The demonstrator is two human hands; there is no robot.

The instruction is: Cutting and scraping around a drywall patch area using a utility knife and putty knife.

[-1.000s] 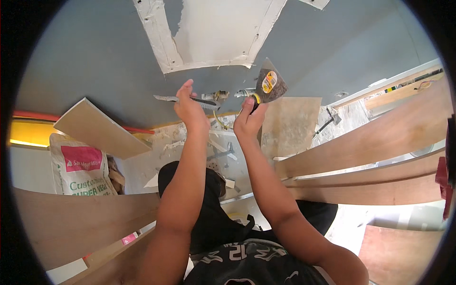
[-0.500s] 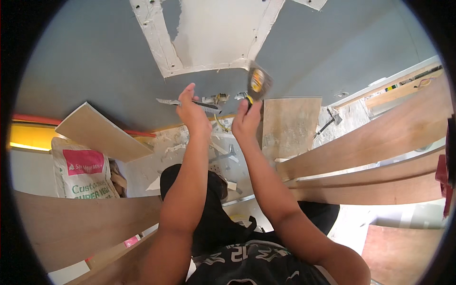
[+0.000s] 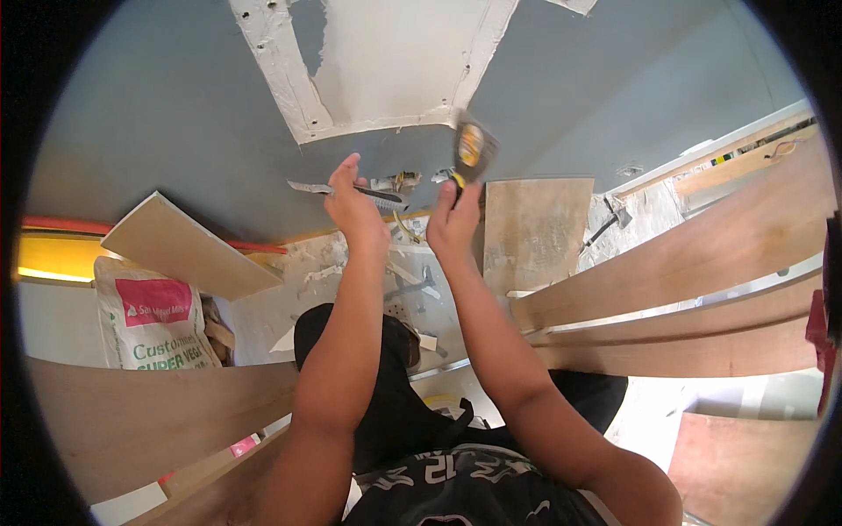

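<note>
Fingers of the right hand (image 3: 453,219) are gripping the black-and-yellow handle of a scraper (image 3: 472,147), whose blurred blade is pointing up in front of a grey wall (image 3: 561,96), near the lower edge of a white patch (image 3: 395,66); whether blade and wall are touching, I cannot tell. Beside it, the left hand (image 3: 354,212) is holding a thin tool (image 3: 382,196) crosswise, its pale end sticking out leftward and its dark end rightward, while the fingertips are pointing up. Just right of the right hand, a brown board (image 3: 539,232) is standing by the wall. Far left, a white sack (image 3: 153,302) is resting near a tilting panel (image 3: 193,245).
</note>
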